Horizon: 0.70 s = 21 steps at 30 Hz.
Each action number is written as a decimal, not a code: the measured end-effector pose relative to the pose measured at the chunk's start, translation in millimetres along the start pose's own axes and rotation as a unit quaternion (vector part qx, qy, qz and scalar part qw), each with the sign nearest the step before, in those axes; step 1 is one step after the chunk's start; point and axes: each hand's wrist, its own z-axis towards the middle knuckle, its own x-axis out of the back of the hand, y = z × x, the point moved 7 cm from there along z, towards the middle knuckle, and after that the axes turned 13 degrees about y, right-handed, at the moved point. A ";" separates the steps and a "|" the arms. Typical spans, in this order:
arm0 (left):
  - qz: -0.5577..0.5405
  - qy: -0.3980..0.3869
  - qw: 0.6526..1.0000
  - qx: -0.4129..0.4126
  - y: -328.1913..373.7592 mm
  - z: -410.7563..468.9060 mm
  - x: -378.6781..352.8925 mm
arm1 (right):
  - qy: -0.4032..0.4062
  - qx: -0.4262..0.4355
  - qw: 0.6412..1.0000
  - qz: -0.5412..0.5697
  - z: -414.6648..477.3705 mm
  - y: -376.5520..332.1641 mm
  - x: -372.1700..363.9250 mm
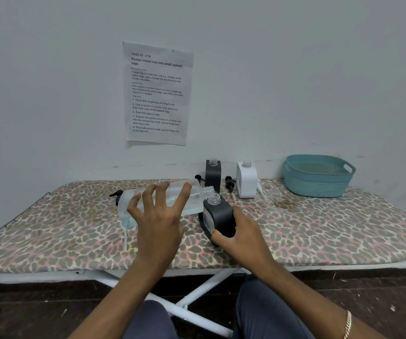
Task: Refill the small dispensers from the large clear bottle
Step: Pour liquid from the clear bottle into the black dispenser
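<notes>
Currently, the left grip (159, 221) holds the bottle (197, 195) tipped over the black dispenser (220, 216), which the right grip (241, 231) clasps. The rear dispenser (213, 177) and white dispenser (246, 182) likely remain.

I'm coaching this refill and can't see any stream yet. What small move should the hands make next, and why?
Probably tip the large clear plastic bottle a little further with the left hand. It lies nearly level, its mouth just above the open neck of the black rectangular dispenser that the right hand steadies at a tilt, and no liquid shows between them.
</notes>
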 end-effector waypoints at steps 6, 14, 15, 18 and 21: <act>-0.001 0.002 1.000 -0.001 -0.7 -0.2 -0.5 | -0.001 0.005 1.000 -0.002 0.3 -1.8 0.0; -0.004 0.001 1.000 -0.002 -0.7 -0.8 -1.3 | 0.000 0.006 1.000 -0.001 -0.1 -1.8 0.4; -0.004 0.002 1.000 -0.002 -0.5 -0.8 -1.1 | 0.000 0.006 1.000 -0.001 -0.1 -1.9 0.5; -0.003 0.003 1.000 -0.002 -0.4 -0.5 -0.8 | -0.003 0.004 1.000 -0.001 0.0 -2.0 0.5; -0.002 0.005 1.000 -0.002 -0.4 -0.4 -0.8 | -0.005 0.002 1.000 0.001 -0.5 -1.9 0.5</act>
